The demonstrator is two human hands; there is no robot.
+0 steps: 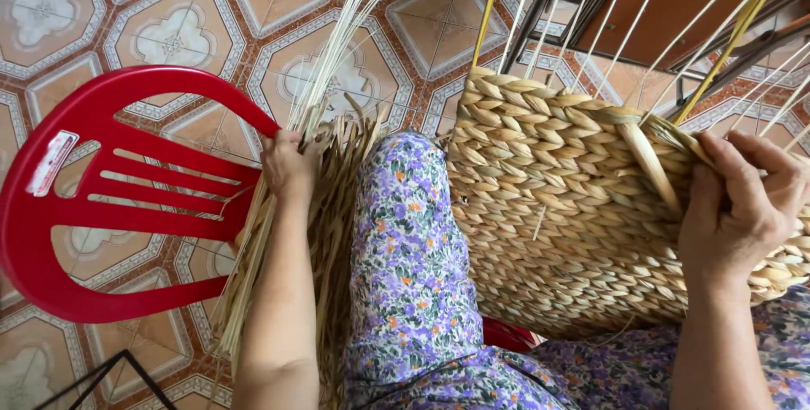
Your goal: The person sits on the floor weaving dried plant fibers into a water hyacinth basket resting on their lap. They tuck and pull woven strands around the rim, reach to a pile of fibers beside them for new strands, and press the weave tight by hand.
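Straw basket (557, 199) rests on the lap.
Right hand (738, 207) grips its rim; left hand (287, 165) grasps dry straw bundle (333, 199).

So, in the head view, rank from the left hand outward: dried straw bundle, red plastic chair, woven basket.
1. Dried straw bundle: in the left hand itself.
2. Red plastic chair: just to its left, beside the bundle.
3. Woven basket: across the knee, at the right hand.
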